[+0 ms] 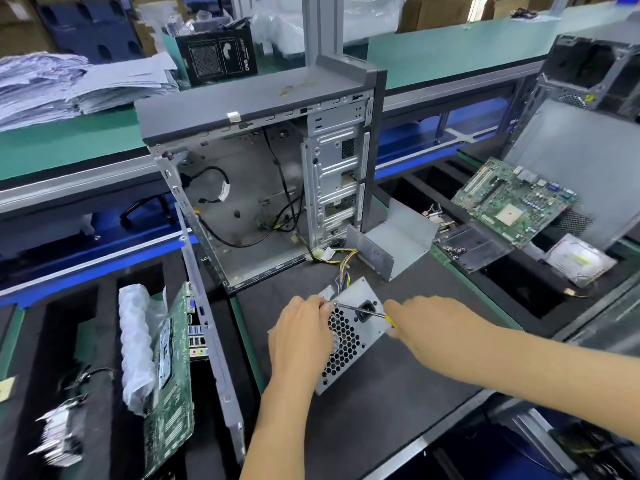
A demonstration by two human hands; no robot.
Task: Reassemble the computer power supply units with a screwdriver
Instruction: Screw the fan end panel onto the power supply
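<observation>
A grey power supply unit (360,336) with a honeycomb grille and a black socket lies on the dark mat. My left hand (301,336) rests on its left side, fingers near the top left corner. My right hand (420,325) grips a screwdriver (362,310) with a yellow handle. Its metal shaft crosses the unit's face, and its tip sits at the top left corner by my left fingers. A bent grey metal cover (393,239) lies behind the unit. Coloured wires (346,263) run from the unit toward the case.
An open computer case (263,181) stands behind the unit. Green motherboards sit at the right (512,200) and lower left (173,379). Foam trays with slots flank the mat. A bagged part (136,344) lies at the left. Another case (595,71) is at the far right.
</observation>
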